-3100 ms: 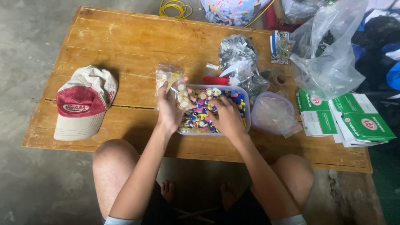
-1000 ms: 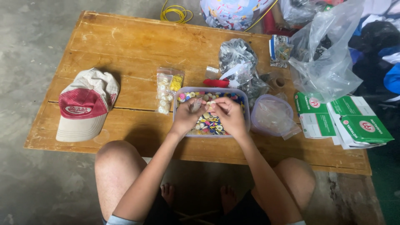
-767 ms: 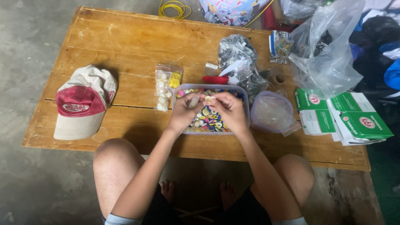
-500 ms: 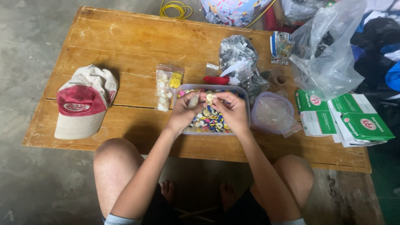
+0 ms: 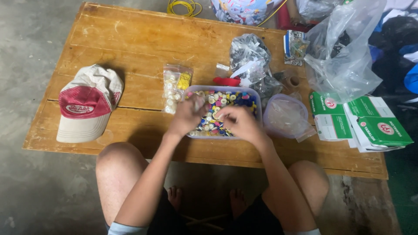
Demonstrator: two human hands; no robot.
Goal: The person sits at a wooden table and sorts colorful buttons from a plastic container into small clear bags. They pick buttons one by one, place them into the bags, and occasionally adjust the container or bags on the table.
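Broadly, we are seated at a low wooden table (image 5: 143,39), knees against its near edge. On its far right slumps a big clear plastic bag (image 5: 348,65), and below that lie 3 green-and-white boxes (image 5: 370,126), overlapping one another. At the left end, well apart from the work, rests a red-and-cream cap (image 5: 87,104). At the near middle stands a clear rectangular tub (image 5: 257,99), with a round clear container (image 5: 283,115) just beside it on the right and a crumpled bag of dark parts (image 5: 248,56) behind it.

Our left hand (image 5: 187,117) is curled over the tub's left side, fingers bent down. Our right hand (image 5: 239,122) hovers over the middle of the tub, fingers drawn in toward the left hand. The 2 hands nearly meet, and we cannot tell whether either has anything pinched. A small clear packet of white and yellow pieces (image 5: 174,87) lies just left of the tub. The tub itself is filled with small round pieces (image 5: 226,98) in many colours.

We judge the step in hand to be picking through these pieces. Lifting 1 out calls for a fine fingertip pinch that leaves its neighbours undisturbed
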